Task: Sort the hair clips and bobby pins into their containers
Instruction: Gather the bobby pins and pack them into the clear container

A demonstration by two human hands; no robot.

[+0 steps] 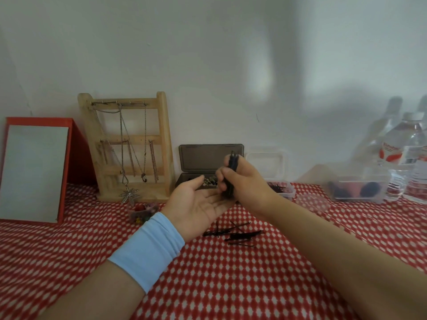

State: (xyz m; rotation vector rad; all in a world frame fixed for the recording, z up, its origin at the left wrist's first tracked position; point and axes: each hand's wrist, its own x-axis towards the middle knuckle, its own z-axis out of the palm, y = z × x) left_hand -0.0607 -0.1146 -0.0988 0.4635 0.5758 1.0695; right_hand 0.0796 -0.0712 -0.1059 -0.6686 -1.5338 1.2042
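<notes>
Right hand: the right hand (248, 183) has its fingers curled tight round a bundle of bobby pins (232, 166). The black pins stand upright, tips poking out above the knuckles.

Left hand: the left hand (198, 205) lies flat and relaxed, palm up, gripping nothing. The foot of the bundle sits right at its fingertips, though I can't tell if it touches.

Step in hand: looks to me like squaring the pins up against that palm before they go in a box.

Doing it well: keep the bundle vertical and tap lightly so the ends level off. Loosen the squeeze only slightly, or pins will slide out onto the cloth.

Destination: my guess is the clear box (292, 192) just behind the right wrist. Black pins already lie in it and its lid is tipped back.

Delivery tip: lay the bundle in lengthwise, low over the rim, then let go.

Other container: the dark case (208, 158) stands open behind both hands with small metallic pieces inside, probably the clips. They're too blurred to be sure.

To collect: loose bobby pins (238, 234) lie scattered on the red-and-white tablecloth (208, 285), under the forearms.

Further out: a wooden necklace stand (163, 135) and a red-framed mirror (34, 172) are on the left. A small tub of colourful bits (143, 212) sits near the blue wristband (150, 250), and water bottles (411, 158) stand far right.
</notes>
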